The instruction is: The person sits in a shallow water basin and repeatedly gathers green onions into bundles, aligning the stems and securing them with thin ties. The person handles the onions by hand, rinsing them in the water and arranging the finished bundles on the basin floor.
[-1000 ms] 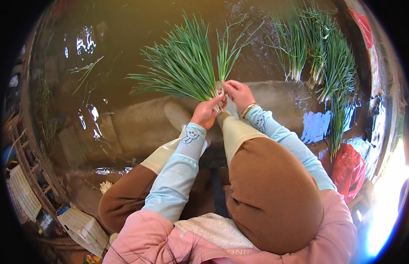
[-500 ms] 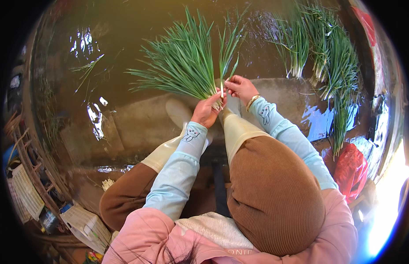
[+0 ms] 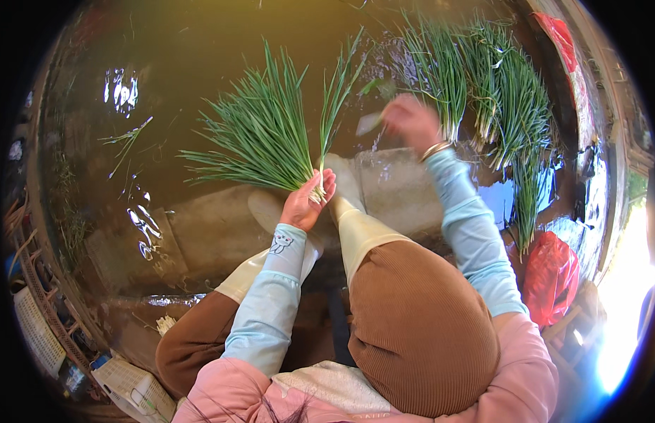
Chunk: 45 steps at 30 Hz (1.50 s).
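Note:
My left hand (image 3: 307, 203) is closed round the white root ends of a fanned bunch of spring onions (image 3: 271, 127), above brown water. One thin stalk group (image 3: 336, 99) stands apart at the right of that fan, its base also at my left fingers. My right hand (image 3: 410, 121) is up and away from the bunch, over the water, smeared by motion. Just left of its fingers is a blurred pale scrap (image 3: 369, 124); whether the fingers touch it I cannot tell. Close behind this hand lie more spring onions (image 3: 443, 77).
Several bundles of spring onions (image 3: 510, 99) lie in the water at the right, beside a red plastic bag (image 3: 551, 277). Loose stalks (image 3: 130, 144) float at the left. My boots stand by a submerged concrete slab (image 3: 398, 180). A pale basket (image 3: 133, 388) is at the lower left.
My right hand has left the stalks at the bunch and swung up and to the right. The bunch in my left hand has shifted slightly left and down in the view.

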### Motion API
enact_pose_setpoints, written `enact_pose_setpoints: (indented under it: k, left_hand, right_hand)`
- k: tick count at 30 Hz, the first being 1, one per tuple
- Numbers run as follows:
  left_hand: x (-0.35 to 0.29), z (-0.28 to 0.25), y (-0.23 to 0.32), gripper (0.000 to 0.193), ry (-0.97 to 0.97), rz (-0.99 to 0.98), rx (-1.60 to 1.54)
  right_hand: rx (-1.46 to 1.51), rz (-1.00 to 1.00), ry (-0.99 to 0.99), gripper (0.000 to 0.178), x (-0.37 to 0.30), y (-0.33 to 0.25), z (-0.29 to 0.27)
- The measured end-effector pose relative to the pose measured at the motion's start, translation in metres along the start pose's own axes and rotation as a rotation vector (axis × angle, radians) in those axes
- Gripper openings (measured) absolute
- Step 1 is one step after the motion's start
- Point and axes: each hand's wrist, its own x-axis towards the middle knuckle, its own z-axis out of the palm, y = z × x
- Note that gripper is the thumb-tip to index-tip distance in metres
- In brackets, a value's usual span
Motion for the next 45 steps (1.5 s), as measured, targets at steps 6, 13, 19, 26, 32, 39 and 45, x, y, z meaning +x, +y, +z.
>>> enact_pose_setpoints:
  k: [6, 13, 19, 26, 32, 39, 45]
  left_hand:
    - [0.002, -0.007, 0.001, 0.028, -0.070, -0.048, -0.022]
    - [-0.004, -0.001, 0.007, 0.037, -0.181, -0.175, -0.036]
    - [-0.015, 0.036, 0.022, 0.021, -0.409, 0.008, -0.202]
    - [-0.012, 0.043, 0.009, 0.018, -0.201, 0.040, 0.194]
    - [-0.008, 0.013, -0.001, 0.022, 0.048, -0.075, 0.357]
    - [-0.010, 0.021, 0.001, 0.023, -0.007, 0.000, 0.236]
    - [-0.009, 0.021, 0.015, 0.021, -0.221, -0.085, 0.000]
  right_hand:
    - [0.398, -0.045, 0.855, 0.023, 0.033, -0.005, -0.136]
    - [-0.377, 0.163, 0.433, 0.016, -0.027, 0.068, -0.088]
    - [-0.870, 0.321, 0.174, 0.026, -0.016, 0.057, -0.065]
    - [0.120, 0.204, -0.086, 0.018, -0.031, 0.012, 0.068]
    - [-0.334, 0.076, -0.023, 0.021, -0.041, 0.020, 0.071]
    - [-0.952, 0.178, 0.594, 0.016, -0.015, 0.063, -0.076]
    - [-1.157, 0.455, 0.422, 0.022, -0.004, 0.081, -0.097]
